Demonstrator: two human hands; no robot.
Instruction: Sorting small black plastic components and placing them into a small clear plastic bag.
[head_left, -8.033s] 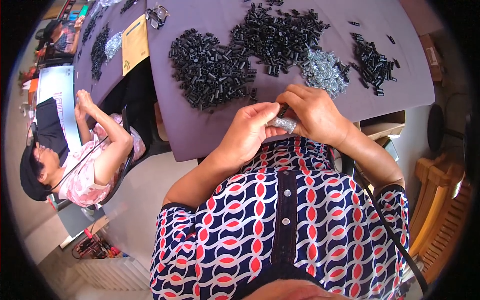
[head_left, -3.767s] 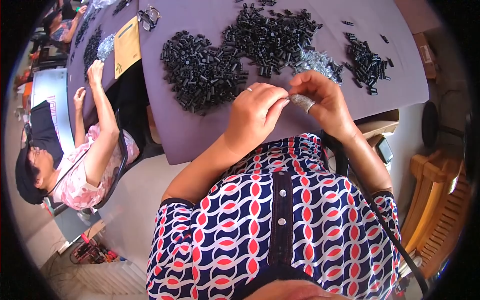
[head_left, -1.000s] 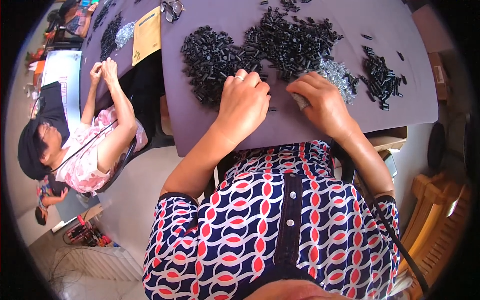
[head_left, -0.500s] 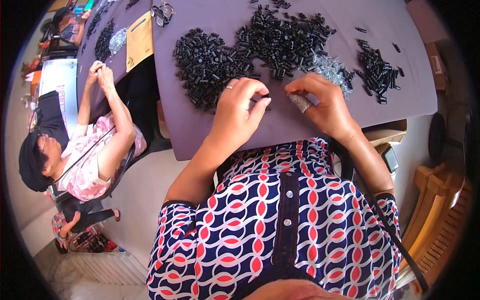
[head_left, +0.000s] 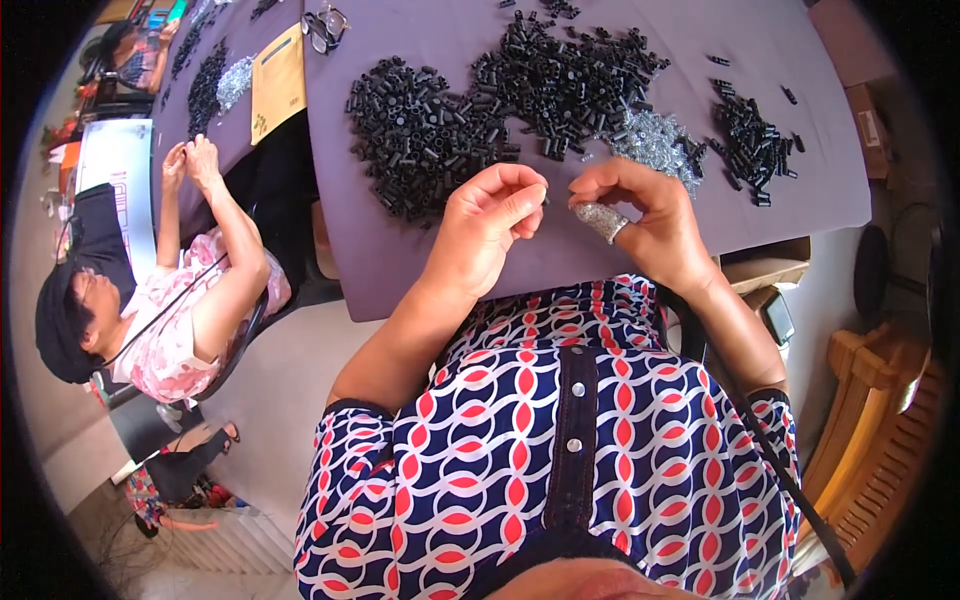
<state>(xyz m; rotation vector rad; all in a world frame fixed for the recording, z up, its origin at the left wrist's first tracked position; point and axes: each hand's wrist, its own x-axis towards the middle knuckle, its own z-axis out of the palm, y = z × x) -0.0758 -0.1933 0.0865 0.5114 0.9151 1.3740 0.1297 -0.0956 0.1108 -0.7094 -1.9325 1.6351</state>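
Observation:
My left hand (head_left: 487, 220) is closed in a pinch over the near edge of the cloth-covered table (head_left: 420, 275), thumb pressed on the bent index finger. Whatever it grips is hidden. A short gap away, my right hand (head_left: 645, 220) curls with its index finger and thumb close together; anything between them is too small to make out. A silvery wrap (head_left: 601, 221) covers its thumb. Beyond my left hand spreads a heap of small black tubular parts (head_left: 425, 130), joining a second black heap (head_left: 565, 80). Small clear pieces (head_left: 655, 143) lie beyond my right hand.
A smaller group of black parts (head_left: 750, 140) lies at the right. Eyeglasses (head_left: 325, 28) and a yellow envelope (head_left: 278, 85) are at the far left. Another person (head_left: 190, 310) sits to my left, hands raised over the table. A wooden chair (head_left: 870, 430) stands at the right.
A small black part showed at my left fingertips before; now the thumb has folded over and it is out of sight. At the lower left, a distant person has shifted.

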